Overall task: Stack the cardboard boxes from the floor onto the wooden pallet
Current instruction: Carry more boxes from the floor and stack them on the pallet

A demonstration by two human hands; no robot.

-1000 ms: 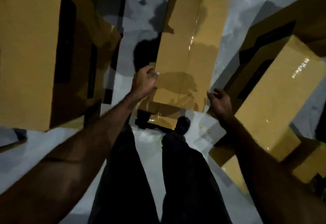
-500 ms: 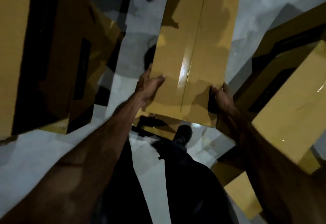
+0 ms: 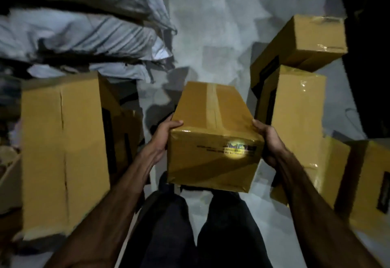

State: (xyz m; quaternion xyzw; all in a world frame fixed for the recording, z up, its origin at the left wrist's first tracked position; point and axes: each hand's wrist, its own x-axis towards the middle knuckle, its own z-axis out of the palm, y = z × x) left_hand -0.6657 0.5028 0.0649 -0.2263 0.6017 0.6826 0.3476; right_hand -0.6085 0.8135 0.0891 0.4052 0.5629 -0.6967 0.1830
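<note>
A taped brown cardboard box (image 3: pixel 213 138) is lifted off the floor in front of me, its printed end face toward the camera. My left hand (image 3: pixel 163 138) grips its left side, thumb over the top edge. My right hand (image 3: pixel 269 141) grips its right side the same way. A tall cardboard box (image 3: pixel 63 153) stands on the floor at my left. Three more boxes lie at my right: one upright (image 3: pixel 299 119), one behind it (image 3: pixel 304 41), one at the right edge (image 3: pixel 367 185). No wooden pallet can be made out in this dim view.
Stacked pale sacks or wrapped bundles (image 3: pixel 84 24) fill the upper left. The grey floor (image 3: pixel 211 35) runs ahead between the boxes. A dark mass (image 3: pixel 367 56) stands at the far right. My legs in dark trousers (image 3: pixel 194 231) are below the held box.
Both hands closed on the box's sides and raised it from the floor toward me. The camera tilted up, bringing the sacks and farther boxes into view.
</note>
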